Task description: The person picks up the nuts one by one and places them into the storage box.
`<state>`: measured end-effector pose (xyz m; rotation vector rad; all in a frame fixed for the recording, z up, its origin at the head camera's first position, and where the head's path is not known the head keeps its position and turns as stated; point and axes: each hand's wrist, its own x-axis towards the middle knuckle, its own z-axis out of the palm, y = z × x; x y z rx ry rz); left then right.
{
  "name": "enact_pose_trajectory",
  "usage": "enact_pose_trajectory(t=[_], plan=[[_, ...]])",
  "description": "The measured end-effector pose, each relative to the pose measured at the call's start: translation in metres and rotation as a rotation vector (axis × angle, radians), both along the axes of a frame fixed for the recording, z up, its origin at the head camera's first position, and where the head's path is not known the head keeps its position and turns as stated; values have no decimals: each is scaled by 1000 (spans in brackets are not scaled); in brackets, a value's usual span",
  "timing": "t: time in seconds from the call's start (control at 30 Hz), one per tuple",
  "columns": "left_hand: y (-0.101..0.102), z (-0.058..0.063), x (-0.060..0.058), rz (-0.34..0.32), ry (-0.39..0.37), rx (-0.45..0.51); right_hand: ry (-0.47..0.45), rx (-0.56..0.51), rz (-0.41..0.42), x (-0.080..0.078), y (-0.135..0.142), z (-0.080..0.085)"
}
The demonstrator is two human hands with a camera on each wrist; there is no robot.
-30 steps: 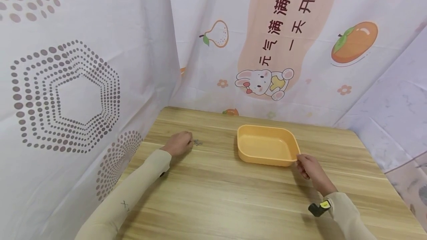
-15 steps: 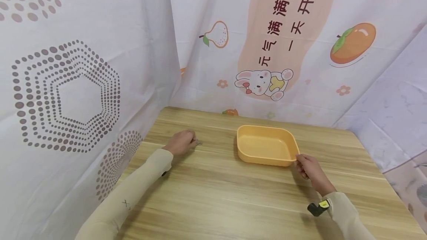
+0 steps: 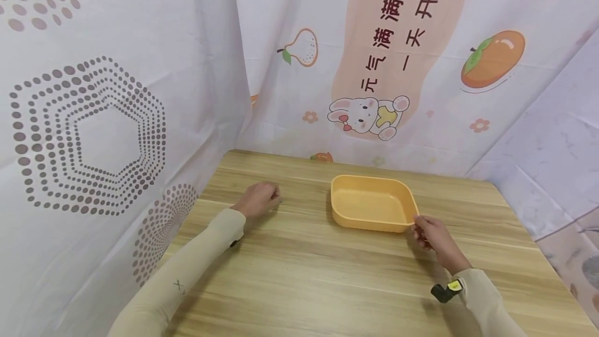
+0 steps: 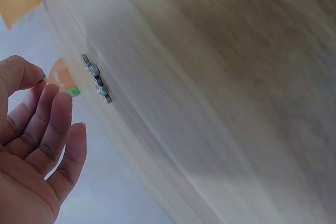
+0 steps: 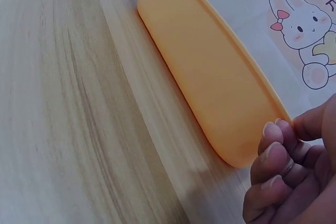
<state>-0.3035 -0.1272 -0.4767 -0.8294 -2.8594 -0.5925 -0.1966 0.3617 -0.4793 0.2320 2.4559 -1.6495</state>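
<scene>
My left hand (image 3: pixel 258 199) is above the left part of the wooden table. In the left wrist view, its thumb and forefinger pinch a tiny grey metal piece (image 4: pixel 43 78), mostly hidden by the fingertips. Several small metal pieces (image 4: pixel 97 78), nut-like in shape, lie close together on the table near that hand. The head view mostly hides them behind the fingers. My right hand (image 3: pixel 435 238) holds the near right corner of a yellow-orange plastic tray (image 3: pixel 369 223), thumb and forefinger pinching its rim. The tray stands flat on the table, and its inside shows no contents.
The wooden table (image 3: pixel 318 285) reaches back to a white printed curtain (image 3: pixel 290 108). Another curtain (image 3: pixel 196 92) hangs along the left side, close to my left arm. At the right, a pale cloth (image 3: pixel 538 170) borders the table.
My left hand has shifted slightly right over the small metal pieces, covering most of them from the head view. My right hand and the tray stay in place.
</scene>
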Motion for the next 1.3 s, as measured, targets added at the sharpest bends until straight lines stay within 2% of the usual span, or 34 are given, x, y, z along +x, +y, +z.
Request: enact_pose_trajectory(t=[0.23, 0.8, 1.07, 1.3], plan=[[8, 3, -1, -3, -16, -19, 2, -11, -8, -1, 2, -4], [24, 9, 0, -6, -39, 23, 1, -11, -11, -1, 2, -6], [31, 10, 0, -30, -31, 32, -5, -7, -9, -1, 3, -5], [37, 6, -3, -51, 8, 29, 2, -3, -6, -1, 2, -6]])
